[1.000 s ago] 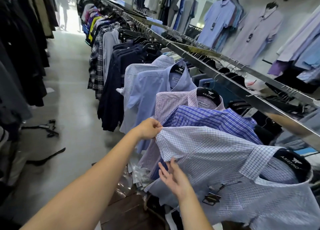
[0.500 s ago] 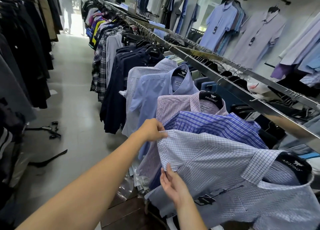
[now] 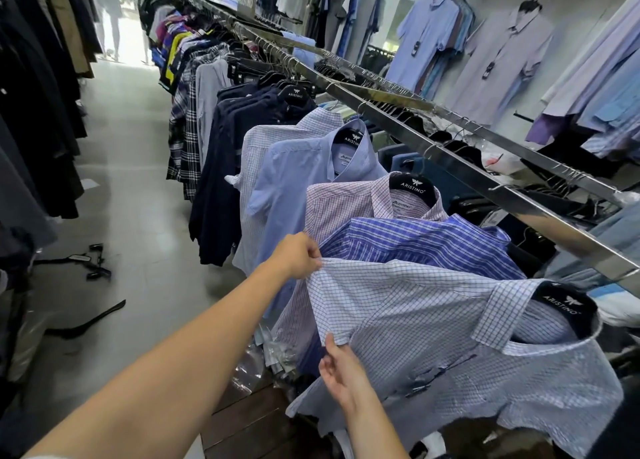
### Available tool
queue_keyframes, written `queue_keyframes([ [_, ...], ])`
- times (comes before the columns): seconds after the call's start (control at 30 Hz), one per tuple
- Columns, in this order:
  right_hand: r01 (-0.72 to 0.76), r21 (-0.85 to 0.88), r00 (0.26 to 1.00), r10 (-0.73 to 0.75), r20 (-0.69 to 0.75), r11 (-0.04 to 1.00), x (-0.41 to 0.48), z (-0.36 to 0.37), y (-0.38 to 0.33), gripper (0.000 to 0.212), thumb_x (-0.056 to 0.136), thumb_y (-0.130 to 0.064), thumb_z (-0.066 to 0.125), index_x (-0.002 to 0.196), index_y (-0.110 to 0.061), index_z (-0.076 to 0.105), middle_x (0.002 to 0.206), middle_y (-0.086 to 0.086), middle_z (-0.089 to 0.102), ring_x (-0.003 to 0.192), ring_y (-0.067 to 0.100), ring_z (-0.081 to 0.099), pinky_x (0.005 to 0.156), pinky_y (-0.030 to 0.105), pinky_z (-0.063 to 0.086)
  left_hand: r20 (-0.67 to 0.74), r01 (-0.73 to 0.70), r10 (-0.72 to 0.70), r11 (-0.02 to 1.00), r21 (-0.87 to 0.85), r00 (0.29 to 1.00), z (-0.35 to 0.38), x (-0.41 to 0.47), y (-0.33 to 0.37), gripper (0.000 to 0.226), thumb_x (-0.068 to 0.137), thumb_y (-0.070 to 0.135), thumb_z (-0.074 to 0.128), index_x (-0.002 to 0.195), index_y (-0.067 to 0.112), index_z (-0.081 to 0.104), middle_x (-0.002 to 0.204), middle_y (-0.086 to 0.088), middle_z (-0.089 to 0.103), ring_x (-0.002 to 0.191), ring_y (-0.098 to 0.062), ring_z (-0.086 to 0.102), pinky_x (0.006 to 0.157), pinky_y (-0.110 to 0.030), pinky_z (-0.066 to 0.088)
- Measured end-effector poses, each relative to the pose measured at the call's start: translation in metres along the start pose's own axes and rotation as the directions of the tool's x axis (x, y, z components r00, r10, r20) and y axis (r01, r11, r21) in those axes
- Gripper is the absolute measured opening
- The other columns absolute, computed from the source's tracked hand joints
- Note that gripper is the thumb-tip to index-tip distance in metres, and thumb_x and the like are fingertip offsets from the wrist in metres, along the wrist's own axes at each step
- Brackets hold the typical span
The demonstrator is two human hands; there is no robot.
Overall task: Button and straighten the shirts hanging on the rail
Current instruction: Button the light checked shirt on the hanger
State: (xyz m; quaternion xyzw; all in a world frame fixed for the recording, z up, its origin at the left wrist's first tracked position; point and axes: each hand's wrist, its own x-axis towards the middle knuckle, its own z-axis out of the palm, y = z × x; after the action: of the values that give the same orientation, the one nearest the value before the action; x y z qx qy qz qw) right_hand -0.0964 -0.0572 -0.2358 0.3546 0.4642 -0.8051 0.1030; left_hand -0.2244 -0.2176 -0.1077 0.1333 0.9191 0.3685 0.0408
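Two hands work the nearest checked shirt (image 3: 408,316), hanging on the rail (image 3: 460,171) at near right. Left hand (image 3: 298,256) pinches the sleeve hem's far corner, as a second ago. Right hand (image 3: 341,372), then spread beneath the cloth, has since risen and now grips the hem's near corner. Judged: the sleeve is being pulled flat; buttoning not yet begun.

Open floor aisle (image 3: 138,167) left of the rail (image 3: 460,171), partly littered by loose black hangers (image 3: 88,263); shirts (image 3: 433,240) packed touching along the rail, dark coats (image 3: 31,112) walling the aisle's left side.
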Motion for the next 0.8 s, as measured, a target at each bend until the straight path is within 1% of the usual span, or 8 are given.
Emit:
queue_keyframes([
  [0.17, 0.048, -0.224, 0.992, -0.073, -0.102, 0.973, -0.002, -0.005, 0.002, 0.019, 0.09, -0.023, 0.076, 0.085, -0.007, 0.066, 0.06, -0.001, 0.053, 0.055, 0.009, 0.048, 0.051, 0.021, 0.046, 0.342, -0.081, 0.003, 0.974, 0.213, 0.94, 0.002, 0.003, 0.006, 0.008, 0.086, 0.027, 0.071, 0.085, 0.025, 0.064, 0.094, 0.002, 0.068, 0.082, -0.014, 0.061, 0.071, -0.026, 0.049],
  [0.23, 0.039, -0.23, 0.994, -0.061, -0.088, 0.973, -0.005, -0.004, 0.001, 0.019, 0.091, -0.024, 0.074, 0.091, -0.006, 0.067, 0.063, -0.001, 0.059, 0.059, 0.01, 0.054, 0.052, 0.022, 0.046, 0.397, -0.148, 0.08, 0.979, 0.143, 0.914, 0.013, 0.0, 0.014, 0.035, 0.079, 0.04, 0.08, 0.107, 0.026, 0.064, 0.106, 0.006, 0.065, 0.096, -0.015, 0.062, 0.087, -0.032, 0.052],
  [0.3, 0.037, -0.241, 0.995, -0.057, -0.079, 0.97, -0.006, -0.004, -0.001, 0.019, 0.092, -0.025, 0.074, 0.095, -0.007, 0.069, 0.065, -0.002, 0.063, 0.061, 0.009, 0.057, 0.052, 0.022, 0.045, 0.377, -0.207, 0.195, 0.978, -0.008, 0.906, 0.025, -0.004, 0.031, 0.059, 0.074, 0.054, 0.08, 0.123, 0.027, 0.061, 0.114, 0.009, 0.063, 0.104, -0.012, 0.06, 0.094, -0.032, 0.051],
  [0.33, 0.037, -0.273, 0.995, -0.062, -0.083, 0.961, -0.006, -0.005, -0.002, 0.02, 0.092, -0.027, 0.073, 0.094, -0.008, 0.069, 0.065, -0.003, 0.065, 0.062, 0.009, 0.058, 0.052, 0.022, 0.044, 0.338, -0.247, 0.256, 0.966, -0.072, 0.906, 0.031, -0.006, 0.04, 0.059, 0.074, 0.058, 0.078, 0.122, 0.028, 0.062, 0.114, 0.01, 0.065, 0.104, -0.01, 0.061, 0.094, -0.03, 0.05],
  [0.47, 0.041, -0.515, 0.988, -0.112, -0.108, 0.856, -0.011, -0.01, -0.013, 0.029, 0.092, -0.033, 0.073, 0.095, -0.005, 0.072, 0.08, -0.001, 0.077, 0.055, 0.01, 0.058, 0.047, 0.023, 0.037, 0.237, -0.353, 0.377, 0.925, -0.14, 0.895, 0.043, -0.007, 0.067, 0.022, 0.087, 0.045, 0.071, 0.095, 0.024, 0.075, 0.087, 0.008, 0.073, 0.083, -0.013, 0.066, 0.078, -0.034, 0.052],
  [0.6, 0.039, -0.747, 0.985, -0.153, -0.085, 0.664, -0.037, -0.014, -0.047, 0.024, 0.093, -0.034, 0.068, 0.091, -0.01, 0.071, 0.093, 0.004, 0.077, 0.058, 0.009, 0.059, 0.045, 0.018, 0.035, 0.247, -0.354, 0.383, 0.922, -0.156, 0.89, 0.046, -0.005, 0.068, 0.017, 0.097, 0.029, 0.061, 0.083, 0.03, 0.071, 0.086, 0.007, 0.072, 0.082, -0.015, 0.066, 0.079, -0.036, 0.053],
  [0.7, 0.112, -0.848, 0.973, -0.229, -0.012, 0.518, -0.048, -0.015, -0.08, 0.023, 0.093, -0.032, 0.071, 0.083, -0.012, 0.072, 0.095, 0.004, 0.077, 0.069, 0.01, 0.065, 0.053, 0.02, 0.046, 0.195, -0.379, 0.412, 0.907, -0.185, 0.89, 0.047, -0.005, 0.068, 0.028, 0.097, 0.028, 0.062, 0.071, 0.037, 0.058, 0.074, 0.014, 0.062, 0.072, -0.005, 0.057, 0.072, -0.032, 0.045],
  [0.8, 0.231, -0.915, 0.919, -0.382, 0.094, 0.33, -0.062, -0.011, -0.106, 0.027, 0.087, -0.037, 0.075, 0.072, -0.015, 0.074, 0.078, -0.004, 0.076, 0.069, 0.012, 0.063, 0.078, 0.036, 0.056, 0.083, -0.396, 0.418, 0.897, -0.196, 0.905, 0.05, -0.005, 0.067, 0.021, 0.093, 0.031, 0.066, 0.075, 0.021, 0.065, 0.069, 0.005, 0.062, 0.065, -0.005, 0.05, 0.065, -0.031, 0.04],
])
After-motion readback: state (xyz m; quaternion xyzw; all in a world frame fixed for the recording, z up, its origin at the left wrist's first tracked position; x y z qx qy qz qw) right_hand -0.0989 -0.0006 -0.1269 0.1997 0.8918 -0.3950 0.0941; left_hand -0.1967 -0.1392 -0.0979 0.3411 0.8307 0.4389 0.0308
